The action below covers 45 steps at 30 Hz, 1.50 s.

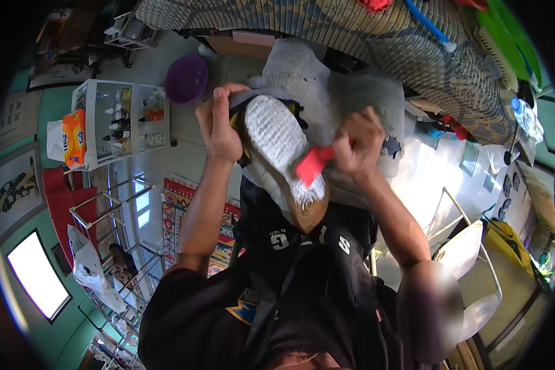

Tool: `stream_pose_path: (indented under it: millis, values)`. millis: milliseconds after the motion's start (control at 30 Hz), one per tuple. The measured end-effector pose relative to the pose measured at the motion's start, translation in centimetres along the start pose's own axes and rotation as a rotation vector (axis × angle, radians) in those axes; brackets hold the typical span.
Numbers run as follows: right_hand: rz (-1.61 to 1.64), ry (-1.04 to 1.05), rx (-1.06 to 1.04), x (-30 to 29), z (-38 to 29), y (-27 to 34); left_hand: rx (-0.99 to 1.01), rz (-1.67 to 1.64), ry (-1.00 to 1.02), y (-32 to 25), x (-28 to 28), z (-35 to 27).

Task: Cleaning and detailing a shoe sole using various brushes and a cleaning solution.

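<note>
A shoe lies sole up over my lap, its sole [280, 134] covered with white foam along much of its length. The bare end near my body looks tan-brown. My left hand [224, 125] grips the shoe's far end at the side, where a grey cloth and dark and yellow material show. In my right hand [360, 141] is a red brush [313, 165], slightly blurred, pressed against the foamy sole near its narrower part. The brush's bristles are hidden beneath it. Under and beyond the shoe, a worn grey towel [296, 64] is spread.
A patterned slatted mat [305, 18] covers the surface ahead, with a blue-handled brush [428, 23] and a wooden brush [497, 58] on it. A purple basin [187, 79] stands on the floor at left, near a glass cabinet [129, 122] of bottles. A white chair [460, 249] is at right.
</note>
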State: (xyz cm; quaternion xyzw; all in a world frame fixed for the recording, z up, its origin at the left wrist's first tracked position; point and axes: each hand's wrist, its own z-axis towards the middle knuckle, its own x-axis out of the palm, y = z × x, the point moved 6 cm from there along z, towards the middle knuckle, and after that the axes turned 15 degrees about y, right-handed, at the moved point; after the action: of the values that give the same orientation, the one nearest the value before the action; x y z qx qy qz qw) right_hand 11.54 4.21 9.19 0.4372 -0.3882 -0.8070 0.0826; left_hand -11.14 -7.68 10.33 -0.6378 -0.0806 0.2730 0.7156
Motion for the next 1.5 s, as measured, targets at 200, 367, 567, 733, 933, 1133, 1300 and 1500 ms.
stream_pose_path:
  millis: [200, 367, 567, 733, 933, 1133, 1300, 1500]
  values:
    - [-0.065, 0.012, -0.009, 0.3, -1.5, 1.2, -0.021, 0.053, -0.008, 0.2, -0.2, 0.0]
    - [-0.071, 0.001, -0.011, 0.5, -1.3, 1.9, -0.092, 0.055, -0.023, 2.3, -0.3, 0.0]
    - [-0.083, -0.016, 0.129, 0.9, -0.5, -2.2, -0.046, 0.055, -0.027, 1.8, -0.1, 0.1]
    - [-0.049, -0.076, 0.002, 0.9, 0.9, -1.3, -0.060, -0.022, -0.022, 1.4, -0.5, 0.1]
    - [-0.017, -0.076, -0.119, 1.3, 1.6, 3.2, -0.072, 0.004, -0.040, 2.1, -0.3, -0.5]
    - [-0.033, -0.074, -0.088, 1.3, 2.5, 2.5, -0.076, 0.058, 0.000, 3.1, 0.1, -0.3]
    - [-0.145, -0.030, 0.107, 0.1, 3.9, -2.0, -0.048, -0.053, -0.017, 1.3, 0.3, -0.3]
    - [0.004, -0.049, -0.203, 0.7, 4.2, 1.8, -0.010, -0.113, -0.033, 2.2, 0.0, -0.4]
